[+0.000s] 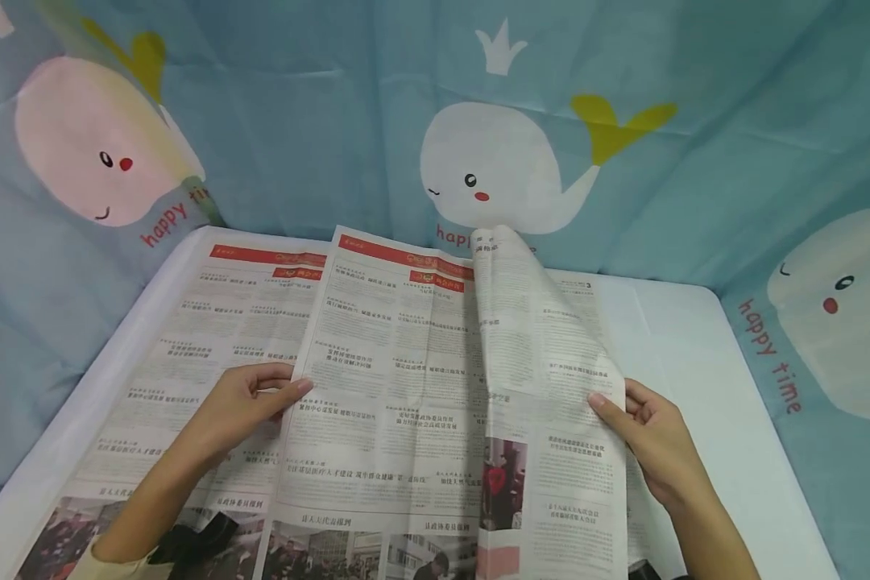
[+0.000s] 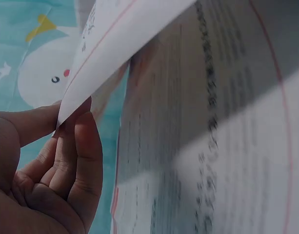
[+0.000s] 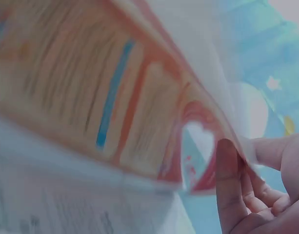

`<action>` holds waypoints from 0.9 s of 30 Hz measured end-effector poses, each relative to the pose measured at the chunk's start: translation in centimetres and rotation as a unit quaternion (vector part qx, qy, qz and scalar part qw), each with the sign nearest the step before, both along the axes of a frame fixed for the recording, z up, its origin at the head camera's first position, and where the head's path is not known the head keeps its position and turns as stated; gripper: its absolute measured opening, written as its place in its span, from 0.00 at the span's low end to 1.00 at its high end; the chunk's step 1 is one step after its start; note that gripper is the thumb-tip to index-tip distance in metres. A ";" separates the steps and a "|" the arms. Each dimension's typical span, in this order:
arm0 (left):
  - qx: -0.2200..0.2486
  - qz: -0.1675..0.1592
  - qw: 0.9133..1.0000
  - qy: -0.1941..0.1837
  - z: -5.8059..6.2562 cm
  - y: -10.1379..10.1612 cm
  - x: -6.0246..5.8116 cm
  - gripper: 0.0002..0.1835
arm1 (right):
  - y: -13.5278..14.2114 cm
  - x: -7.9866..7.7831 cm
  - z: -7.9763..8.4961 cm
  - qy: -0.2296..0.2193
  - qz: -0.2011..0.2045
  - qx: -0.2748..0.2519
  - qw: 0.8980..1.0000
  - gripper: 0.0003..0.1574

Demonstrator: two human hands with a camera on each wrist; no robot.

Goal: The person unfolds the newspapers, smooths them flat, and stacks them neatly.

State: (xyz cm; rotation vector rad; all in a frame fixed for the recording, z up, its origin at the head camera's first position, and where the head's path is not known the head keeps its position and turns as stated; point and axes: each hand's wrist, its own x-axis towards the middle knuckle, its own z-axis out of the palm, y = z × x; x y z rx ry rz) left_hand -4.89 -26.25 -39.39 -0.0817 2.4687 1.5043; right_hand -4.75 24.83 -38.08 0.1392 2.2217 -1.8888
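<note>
A raised newspaper [image 1: 384,338] spans the space between the two hands, with a red banner along its top. My left hand [image 1: 254,403] pinches its left edge between thumb and fingers, the thumb on the printed front. On the other side my right hand [image 1: 656,443] pinches the right edge, thumb in front and fingers behind. The right part of the paper bends along an upright crease, and its top corner slants down. Beneath it another newspaper sheet [image 1: 167,379] lies flat. In the right wrist view, the paper's back [image 3: 154,102] shows a coloured print and a blue stripe.
The white table [image 1: 696,354] carries the papers. A blue cloth [image 1: 319,121] with printed whales and "happy time" lettering hangs behind and along both sides. Near the bottom, a black strap [image 1: 196,540] sits at the left wrist beside a cream sleeve [image 1: 116,564].
</note>
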 end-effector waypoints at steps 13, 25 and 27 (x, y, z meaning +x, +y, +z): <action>-0.083 0.025 0.996 -0.001 -0.1 -5.4 1.5 0.32 | 6.1 0.5 -2.1 0.015 -0.001 -0.145 0.989 0.23; -0.158 0.047 0.986 -0.002 -0.5 -9.7 1.9 0.35 | 8.9 1.0 -2.8 -0.007 -0.008 -0.098 0.995 0.22; -0.163 0.046 0.985 -0.011 -0.6 -10.5 1.7 0.35 | 9.3 1.1 -2.9 -0.022 -0.014 -0.081 0.996 0.20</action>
